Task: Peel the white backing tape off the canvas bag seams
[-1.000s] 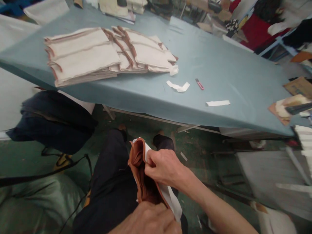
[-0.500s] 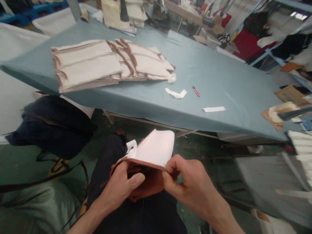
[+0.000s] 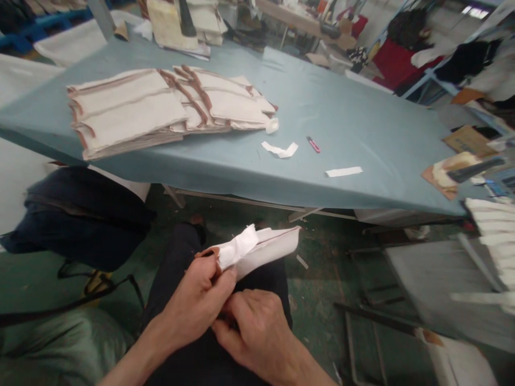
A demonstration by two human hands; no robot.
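Observation:
Over my lap I hold a pouch-like sewn piece, white on the outside with brown edging. My left hand is closed around its near left end, thumb on top, where a little brown material shows. A white strip lies along its upper side and sticks out loosely. Just below, my right hand is curled shut against the lower near edge of the piece. Its fingertips, and the part they grip, are mostly hidden.
Across the blue-covered table lie a stack of white pieces with brown edges, paper strips and a pink cutter. A dark bag is at left. A tool with a dark handle rests at the table's right end.
The piece has turned, its brown inside now mostly out of sight and its white end pointing right. My right hand moved from its right edge down and left, beside my left hand.

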